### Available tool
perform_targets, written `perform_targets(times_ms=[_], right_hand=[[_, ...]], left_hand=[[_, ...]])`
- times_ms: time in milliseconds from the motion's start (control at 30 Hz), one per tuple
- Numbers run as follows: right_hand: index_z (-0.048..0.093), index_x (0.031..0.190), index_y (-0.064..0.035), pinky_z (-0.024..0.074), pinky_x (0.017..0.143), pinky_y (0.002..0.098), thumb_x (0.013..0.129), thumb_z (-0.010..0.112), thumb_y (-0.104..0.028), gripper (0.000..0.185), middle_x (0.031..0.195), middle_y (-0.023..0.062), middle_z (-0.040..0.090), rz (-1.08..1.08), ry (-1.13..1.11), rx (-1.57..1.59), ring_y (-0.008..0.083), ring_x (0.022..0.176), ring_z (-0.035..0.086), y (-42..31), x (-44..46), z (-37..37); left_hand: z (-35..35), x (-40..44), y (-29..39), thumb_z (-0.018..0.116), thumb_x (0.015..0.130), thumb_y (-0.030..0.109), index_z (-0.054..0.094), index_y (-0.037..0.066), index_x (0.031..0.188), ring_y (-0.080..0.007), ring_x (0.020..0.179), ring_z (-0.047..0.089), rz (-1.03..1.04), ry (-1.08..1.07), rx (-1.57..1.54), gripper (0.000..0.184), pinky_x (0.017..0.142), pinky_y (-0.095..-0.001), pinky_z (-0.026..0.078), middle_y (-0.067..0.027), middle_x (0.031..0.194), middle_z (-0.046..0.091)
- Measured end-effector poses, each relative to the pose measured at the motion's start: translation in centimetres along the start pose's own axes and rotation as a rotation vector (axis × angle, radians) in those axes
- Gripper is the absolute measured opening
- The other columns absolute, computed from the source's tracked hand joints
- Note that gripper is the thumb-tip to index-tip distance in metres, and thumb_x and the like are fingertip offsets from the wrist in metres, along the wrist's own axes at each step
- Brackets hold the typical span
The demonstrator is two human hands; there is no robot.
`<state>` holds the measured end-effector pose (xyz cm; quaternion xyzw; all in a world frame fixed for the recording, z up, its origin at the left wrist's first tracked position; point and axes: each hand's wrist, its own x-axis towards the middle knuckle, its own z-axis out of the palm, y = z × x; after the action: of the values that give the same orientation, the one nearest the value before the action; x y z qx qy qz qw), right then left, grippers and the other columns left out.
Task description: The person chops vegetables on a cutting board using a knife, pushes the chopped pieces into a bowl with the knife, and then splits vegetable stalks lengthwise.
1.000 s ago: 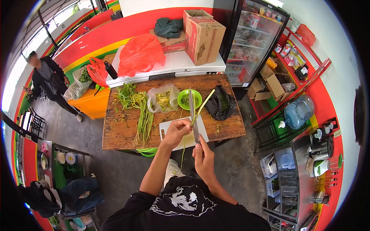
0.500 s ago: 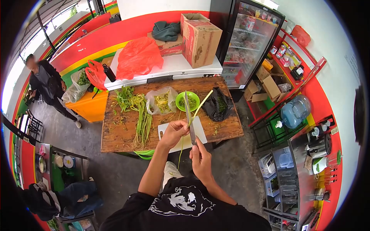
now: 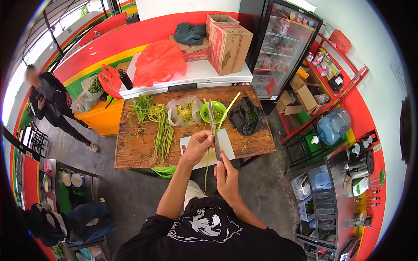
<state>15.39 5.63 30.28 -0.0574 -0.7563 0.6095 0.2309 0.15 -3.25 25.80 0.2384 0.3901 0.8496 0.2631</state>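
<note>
My left hand (image 3: 198,145) is closed around a long pale-green stalk (image 3: 229,109), pinching it near the knife blade. The stalk's upper end points up and to the right, and a thin green strand (image 3: 206,178) hangs below the hand. My right hand (image 3: 226,174) grips the handle end of a long knife (image 3: 212,119), blade pointing away from me alongside the stalk. Both hands are above the near edge of a white cutting board (image 3: 225,147). Beyond it stands a bright green bowl (image 3: 203,114) with chopped greens inside. To the left lies a bundle of long-stemmed greens (image 3: 163,137).
On the wooden table (image 3: 135,152) are a clear plastic bag (image 3: 173,116) of yellowish trimmings and a black plastic bag (image 3: 239,124) with greens. Behind is a white chest (image 3: 198,71) bearing cardboard boxes (image 3: 230,48). A person (image 3: 54,98) stands at the left.
My hands keep nearly the same hold on the stalk and knife, the stalk tilting slightly more to the right. The person at the left has shifted position. The view has moved slightly.
</note>
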Motion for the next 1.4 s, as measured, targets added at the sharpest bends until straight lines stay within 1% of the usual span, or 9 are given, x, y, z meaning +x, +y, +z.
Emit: perform_targets(times_ms=[33, 167, 233, 433, 667, 900, 967, 1167, 1400], right_hand=[[0.049, 0.135, 0.0057, 0.0438, 0.055, 0.0267, 0.1, 0.048, -0.01, 0.038, 0.063, 0.0058, 0.053, -0.026, 0.01, 0.001, 0.0109, 0.057, 0.052, 0.03, 0.05, 0.01], [0.049, 0.135, 0.0056, 0.044, 0.055, 0.0266, 0.1, 0.048, -0.01, 0.038, 0.063, 0.0059, 0.054, -0.025, 0.013, 0.003, 0.0112, 0.057, 0.053, -0.06, -0.04, -0.05], [0.049, 0.136, 0.0051, 0.0436, 0.055, 0.0267, 0.1, 0.048, -0.01, 0.039, 0.064, 0.0057, 0.053, -0.014, 0.003, 0.016, 0.0111, 0.057, 0.052, -0.07, -0.06, -0.08], [0.049, 0.136, 0.0049, 0.0424, 0.054, 0.0271, 0.1, 0.048, -0.01, 0.039, 0.064, 0.0052, 0.051, -0.028, -0.005, -0.01, 0.0103, 0.057, 0.05, -0.65, -0.24, -0.13], [0.049, 0.136, 0.005, 0.0414, 0.054, 0.0278, 0.1, 0.049, -0.009, 0.039, 0.064, 0.0063, 0.051, -0.03, -0.003, -0.032, 0.0103, 0.057, 0.048, -0.5, -0.38, -0.09], [0.05, 0.135, 0.0061, 0.0417, 0.054, 0.0278, 0.099, 0.05, -0.009, 0.039, 0.064, 0.0066, 0.051, -0.031, 0.001, -0.025, 0.0108, 0.057, 0.048, 0.01, -0.34, 0.11], [0.049, 0.135, 0.0059, 0.0421, 0.054, 0.0274, 0.099, 0.05, -0.009, 0.039, 0.064, 0.0059, 0.051, -0.03, 0.005, 0.001, 0.0108, 0.057, 0.048, -0.24, -0.24, 0.12], [0.049, 0.136, 0.0049, 0.0426, 0.055, 0.0271, 0.1, 0.048, -0.009, 0.039, 0.065, 0.0057, 0.051, -0.019, -0.004, -0.001, 0.0111, 0.057, 0.049, -0.56, 0.15, 0.01], [0.048, 0.137, 0.0052, 0.0412, 0.054, 0.0277, 0.099, 0.049, -0.008, 0.04, 0.065, 0.0059, 0.05, -0.005, -0.006, -0.025, 0.0105, 0.058, 0.047, -0.05, 0.08, 0.14]], left_hand=[[0.09, -0.03, 0.06, 0.064, 0.094, 0.018, 0.064, 0.007, 0.095, -0.0103, 0.077, 0.054, -0.004, 0.037, 0.032, 0.011, 0.071, -0.0272, 0.045, -0.0022, 0.087, 0.062], [-0.12, -0.49, -0.08, 0.064, 0.094, 0.017, 0.062, 0.007, 0.094, -0.0102, 0.078, 0.055, -0.023, 0.033, 0.023, 0.01, 0.075, -0.0275, 0.047, -0.0024, 0.09, 0.063], [-0.04, -0.7, -0.18, 0.065, 0.094, 0.016, 0.061, 0.008, 0.09, -0.0101, 0.076, 0.054, -0.004, -0.007, -0.02, 0.01, 0.072, -0.0266, 0.045, -0.0021, 0.088, 0.062], [0.11, -0.68, -0.22, 0.066, 0.093, 0.016, 0.061, 0.009, 0.085, -0.0098, 0.073, 0.051, 0.024, 0.013, -0.023, 0.012, 0.067, -0.0256, 0.041, -0.0018, 0.083, 0.06], [0.09, -0.6, -0.2, 0.067, 0.092, 0.015, 0.06, 0.008, 0.084, -0.0106, 0.073, 0.052, 0.024, 0.034, -0.033, 0.013, 0.069, -0.026, 0.045, -0.0031, 0.084, 0.06], [-0.35, -0.59, -0.29, 0.068, 0.091, 0.015, 0.061, 0.007, 0.086, -0.0107, 0.073, 0.053, 0.018, 0.029, -0.048, 0.011, 0.07, -0.0264, 0.046, -0.0029, 0.084, 0.06], [-0.37, -0.57, -0.06, 0.069, 0.09, 0.016, 0.064, 0.008, 0.087, -0.0106, 0.073, 0.053, 0.035, -0.019, -0.025, 0.011, 0.069, -0.0262, 0.045, -0.002, 0.083, 0.061], [0.1, -0.65, -0.07, 0.071, 0.089, 0.022, 0.067, 0.008, 0.088, -0.0095, 0.072, 0.051, 0.023, 0.005, 0.037, 0.015, 0.067, -0.0256, 0.042, -0.0013, 0.083, 0.062], [-0.08, -0.03, -0.36, 0.07, 0.091, 0.023, 0.066, 0.008, 0.091, -0.0096, 0.072, 0.05, 0.047, -0.031, -0.025, 0.015, 0.065, -0.0253, 0.04, -0.0014, 0.083, 0.062]])
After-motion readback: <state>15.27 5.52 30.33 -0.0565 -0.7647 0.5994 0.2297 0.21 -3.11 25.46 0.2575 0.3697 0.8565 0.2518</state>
